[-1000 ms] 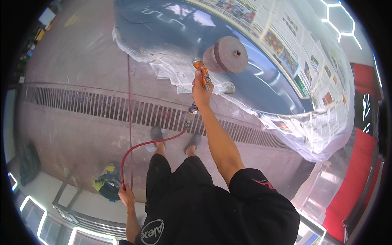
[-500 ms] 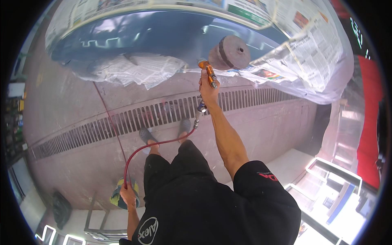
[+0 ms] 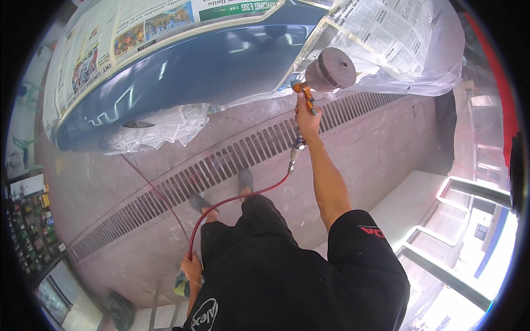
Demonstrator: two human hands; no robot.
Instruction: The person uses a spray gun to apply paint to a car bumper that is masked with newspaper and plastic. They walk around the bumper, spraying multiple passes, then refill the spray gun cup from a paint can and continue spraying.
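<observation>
One spray gun (image 3: 307, 95); right hand (image 3: 308, 119) around it

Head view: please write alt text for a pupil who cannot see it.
A bare right hand holds an orange spray gun with a greyish cup near a glossy blue panel edged with newspaper. The left hand holds its red hose; a slotted grate crosses the floor.

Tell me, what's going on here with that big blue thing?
A person has an orange spray gun with a round grey cup in the right grip, near the right end of a shiny blue panel bordered by newspaper. The left grip holds a red hose that leads to the spray gun. I can't tell whether anything is spraying out.
</observation>
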